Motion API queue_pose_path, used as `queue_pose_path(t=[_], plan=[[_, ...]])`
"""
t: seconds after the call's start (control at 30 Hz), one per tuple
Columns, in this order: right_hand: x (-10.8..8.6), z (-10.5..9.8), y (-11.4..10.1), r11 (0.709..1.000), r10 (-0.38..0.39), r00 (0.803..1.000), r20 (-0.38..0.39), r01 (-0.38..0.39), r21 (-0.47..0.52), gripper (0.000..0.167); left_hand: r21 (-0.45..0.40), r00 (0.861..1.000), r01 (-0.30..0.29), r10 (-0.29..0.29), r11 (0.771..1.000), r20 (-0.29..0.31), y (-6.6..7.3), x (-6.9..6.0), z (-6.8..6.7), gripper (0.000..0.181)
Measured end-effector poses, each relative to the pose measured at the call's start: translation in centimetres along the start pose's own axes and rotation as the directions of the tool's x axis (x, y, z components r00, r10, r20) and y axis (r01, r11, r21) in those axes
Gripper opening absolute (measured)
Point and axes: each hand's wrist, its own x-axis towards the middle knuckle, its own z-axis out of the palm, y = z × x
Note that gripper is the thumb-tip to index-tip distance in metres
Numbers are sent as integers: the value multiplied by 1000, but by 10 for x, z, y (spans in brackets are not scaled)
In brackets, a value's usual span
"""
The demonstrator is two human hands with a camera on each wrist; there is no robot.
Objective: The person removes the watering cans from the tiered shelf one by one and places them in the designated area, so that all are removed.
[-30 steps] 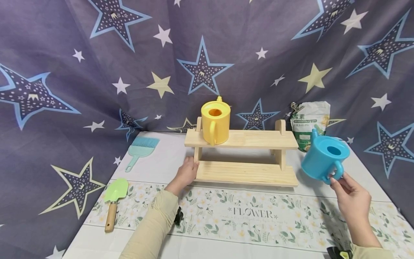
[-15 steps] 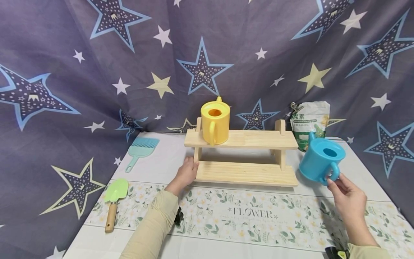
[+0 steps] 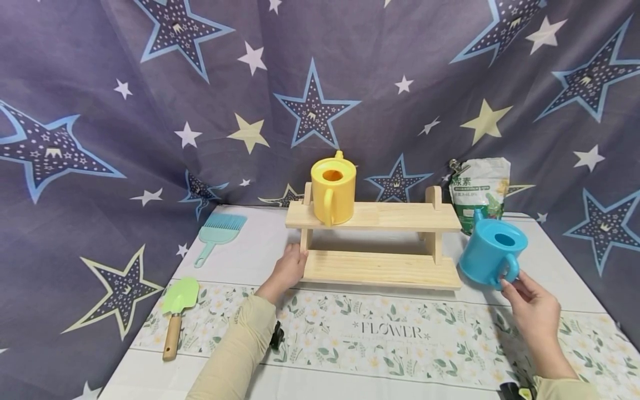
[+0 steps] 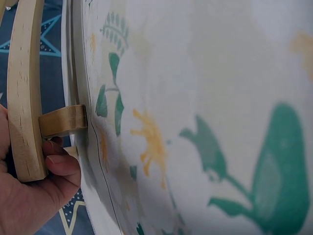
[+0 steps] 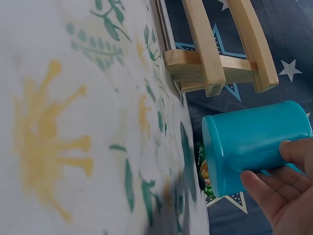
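Note:
My left hand (image 3: 287, 268) grips the left end of the lower board of a two-tier wooden shelf (image 3: 380, 268). In the left wrist view, curled fingers (image 4: 66, 165) reach around that board end (image 4: 25, 98). A yellow watering can (image 3: 345, 195) stands upright at the left of the top board, its handle facing me. To the right of the shelf, my right hand (image 3: 536, 308) pinches the handle of a blue watering can (image 3: 482, 256). The right wrist view shows this can (image 5: 254, 142) with its base a little off the table; its spout is hidden there.
A green-and-white pouch (image 3: 482, 183) with a clip stands behind the blue can. Farther left lie a light blue brush (image 3: 220, 229) and a green trowel (image 3: 175, 311) with a wooden handle. A floral runner (image 3: 350, 333) crosses the table, and a starry curtain (image 3: 370, 72) hangs behind.
The blue watering can has moved left and down toward the table, closer to the shelf's right end, with my right hand still on its handle. My left hand has stayed on the shelf.

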Motion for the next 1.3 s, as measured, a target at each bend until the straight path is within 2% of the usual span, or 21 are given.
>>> queue_pose_path(t=[0.27,0.57,0.97,1.3], plan=[[-3,3,5,1000,-8,1000,18,8,-24,45,-1,1000,12,-12,1000,4,1,-1,2,43],[-2,3,9,998,22,998,51,-19,-56,48,2,1000,9,-9,1000,6,1,-1,1,44],[-2,4,6,990,62,997,41,-57,-129,45,9,1000,7,-7,1000,0,-1,2,2,44],[-4,6,6,991,56,997,45,-50,-123,41,20,1000,-3,3,1000,-8,-1,1,1,42]])
